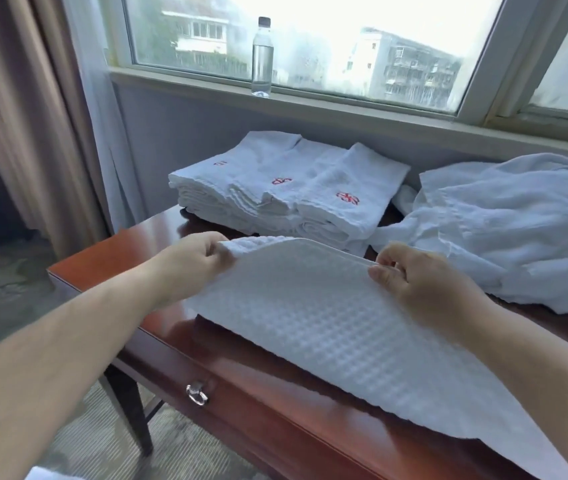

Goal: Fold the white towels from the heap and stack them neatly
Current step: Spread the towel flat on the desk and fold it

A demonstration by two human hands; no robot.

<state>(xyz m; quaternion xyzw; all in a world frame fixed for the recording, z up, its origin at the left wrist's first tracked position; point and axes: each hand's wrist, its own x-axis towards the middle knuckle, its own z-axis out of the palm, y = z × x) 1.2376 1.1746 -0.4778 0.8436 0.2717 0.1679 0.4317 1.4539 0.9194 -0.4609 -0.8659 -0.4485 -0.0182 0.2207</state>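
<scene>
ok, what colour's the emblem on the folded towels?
Red emblem on the white folded towels; head view shows it best.

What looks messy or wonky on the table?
The folded towels are not one straight pile: they overlap sideways like steps, with uneven edges. The heap on the right is crumpled, but it is waiting to be folded. Nothing looks spilled or torn.

There is only one view, from a camera worn on the person's head, facing forward and down over the glossy reddish-brown wooden table (234, 420). It sits close: the left hand (192, 268) and right hand (424, 282), pinching a white waffle-weave towel (327, 334), fill the middle. The grey-framed window (345, 46) lies at 12 o'clock, farther off; its slant probably comes from the wide lens.
</scene>
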